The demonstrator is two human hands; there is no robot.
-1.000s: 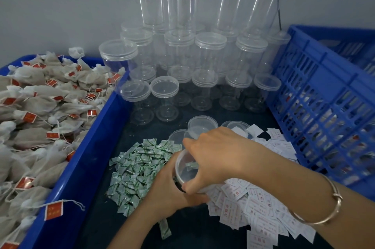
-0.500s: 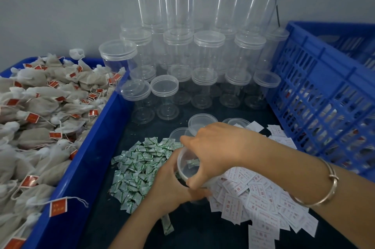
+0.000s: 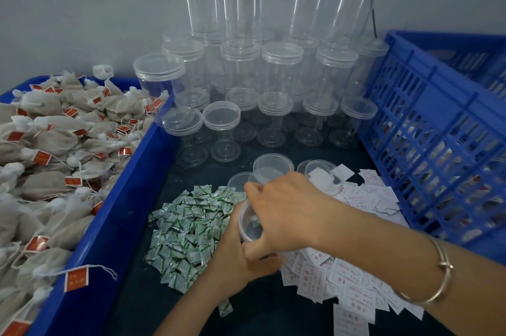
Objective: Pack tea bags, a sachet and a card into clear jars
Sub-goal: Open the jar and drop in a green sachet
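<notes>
While little has shifted in the last second, both hands keep their hold and a green sachet [image 3: 256,219] lies inside the jar [image 3: 250,229]. I judge that step done, with tea bags and a card still owed. The tea bags [image 3: 49,144] are heaped in the blue tray [image 3: 115,215] at far left. Beside the loose sachets [image 3: 189,229], the left hand [image 3: 238,259] curls its fingers under the tilted jar. The right hand [image 3: 290,212] grips the rim, covering much of the mouth. Cards [image 3: 350,278] lie under that wrist, lids [image 3: 272,167] and empty jars [image 3: 282,72] stand behind, and a crate [image 3: 438,144] is at far right.
</notes>
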